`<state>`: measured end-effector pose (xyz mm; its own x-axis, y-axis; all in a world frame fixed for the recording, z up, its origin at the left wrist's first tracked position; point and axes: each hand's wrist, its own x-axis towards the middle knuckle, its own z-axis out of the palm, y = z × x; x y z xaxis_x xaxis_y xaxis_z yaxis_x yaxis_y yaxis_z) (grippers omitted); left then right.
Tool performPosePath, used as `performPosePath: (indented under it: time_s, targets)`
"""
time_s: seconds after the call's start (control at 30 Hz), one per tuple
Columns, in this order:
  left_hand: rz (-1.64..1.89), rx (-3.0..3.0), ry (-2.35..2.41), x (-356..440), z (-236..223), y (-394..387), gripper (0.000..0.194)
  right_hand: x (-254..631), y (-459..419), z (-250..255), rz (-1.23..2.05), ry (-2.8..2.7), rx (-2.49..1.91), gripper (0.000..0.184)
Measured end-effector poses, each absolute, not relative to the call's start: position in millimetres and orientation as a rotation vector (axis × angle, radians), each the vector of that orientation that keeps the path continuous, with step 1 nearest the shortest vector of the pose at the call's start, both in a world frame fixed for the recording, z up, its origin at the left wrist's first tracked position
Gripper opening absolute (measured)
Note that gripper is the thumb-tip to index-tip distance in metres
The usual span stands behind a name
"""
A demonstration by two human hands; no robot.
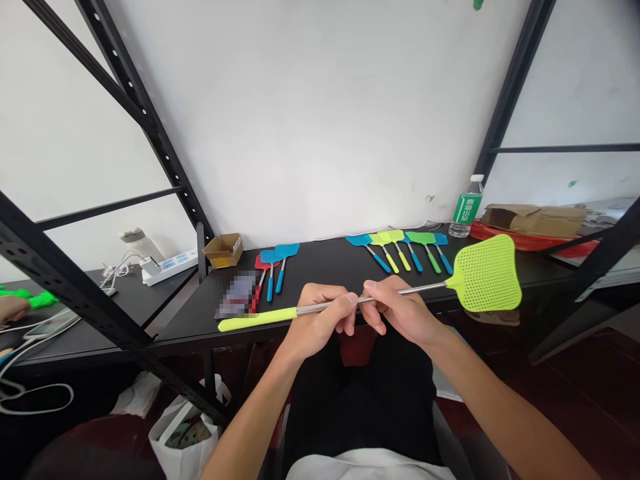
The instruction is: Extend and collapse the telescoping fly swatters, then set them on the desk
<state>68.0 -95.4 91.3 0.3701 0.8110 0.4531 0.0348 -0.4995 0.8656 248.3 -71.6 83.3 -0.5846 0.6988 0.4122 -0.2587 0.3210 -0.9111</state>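
Note:
A yellow-green fly swatter (487, 277) is held crosswise in front of me, above the black table's front edge. Its perforated head points right and its long handle (257, 319) points left. My left hand (325, 313) pinches the metal rod just past the handle. Closer to the head, my right hand (400, 305) is closed on the same rod, thumb on top. The rod is partly extended between handle and head. On the table behind, several short swatters (400, 247) lie fanned out at the right. Two blue swatters (286, 252) and a red one (261, 262) lie at the left.
A small open cardboard box (223, 251) and a blurred phone-like item (239, 293) are at left. A water bottle (467, 207) and a flattened carton (535, 223) stand right. Black shelf posts (145, 113) frame the table. Another person's hand (14, 309) shows far left.

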Motion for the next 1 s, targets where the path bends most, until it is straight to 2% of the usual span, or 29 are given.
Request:
performPosePath:
  time_s: [1.0]
  targets:
    - [1.123, 1.226, 0.657, 81.1, 93.2, -98.0, 0.042, 267.1, -77.6, 97.3, 0.907, -2.100, -0.412, 0.049]
